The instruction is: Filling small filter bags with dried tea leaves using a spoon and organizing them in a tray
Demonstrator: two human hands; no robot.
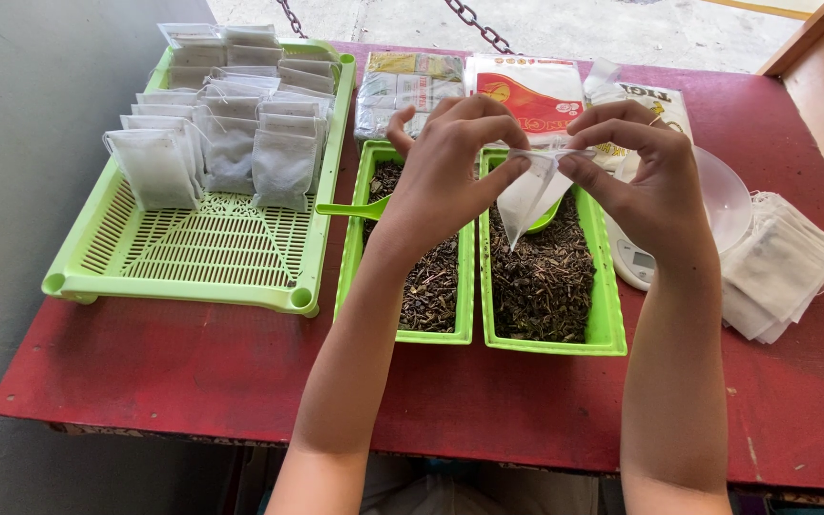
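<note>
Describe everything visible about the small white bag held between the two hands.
The small white bag is a thin, slightly see-through pouch that looks like filter paper or mesh. It hangs tilted, tapering to a lower corner, above the right green tray of dark loose leaves. The left hand and right hand pinch its top edge, apparently spreading it. It looks empty.

scale (633,259): my right hand (655,181) covers most of it
scoop (355,210): bowl behind my left hand (450,176)

Bare red table (193,367) in front lies open; basket (97,262), two tea trays (474,334), scale (636,262) and bag stack (784,267) crowd the rear.
</note>
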